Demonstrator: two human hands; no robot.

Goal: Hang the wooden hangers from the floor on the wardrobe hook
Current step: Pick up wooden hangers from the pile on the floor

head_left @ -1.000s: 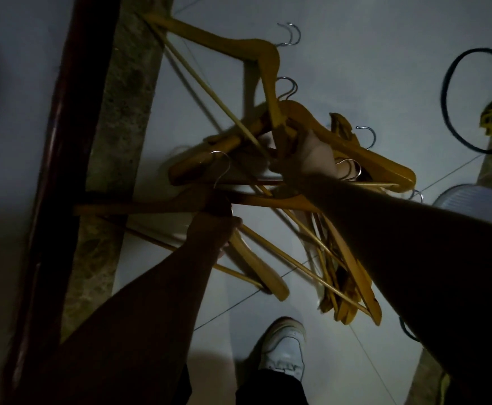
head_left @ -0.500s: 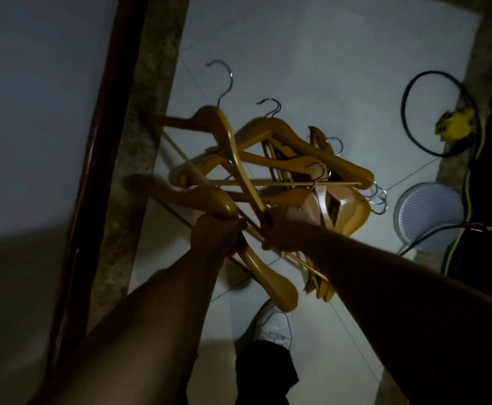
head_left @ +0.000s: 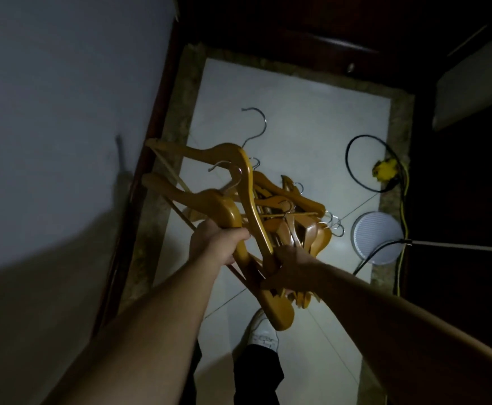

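Note:
A bundle of several wooden hangers with silver metal hooks is held up above the white tiled floor. My left hand is clenched around the lower arm of the leftmost hangers. My right hand grips the bottom ends of the others in the middle of the bundle. One long hook sticks up at the top. No wardrobe hook can be made out in the dim light.
A dark wooden frame and a pale wall run along the left. Dark wardrobe panels close off the far end. A black cable loop with a yellow plug, a round white lid and my white shoe are on the floor.
Both hands have raised the hanger bundle off the floor and drawn it closer together. The view has tilted up, showing the far end of the floor and the dark wardrobe.

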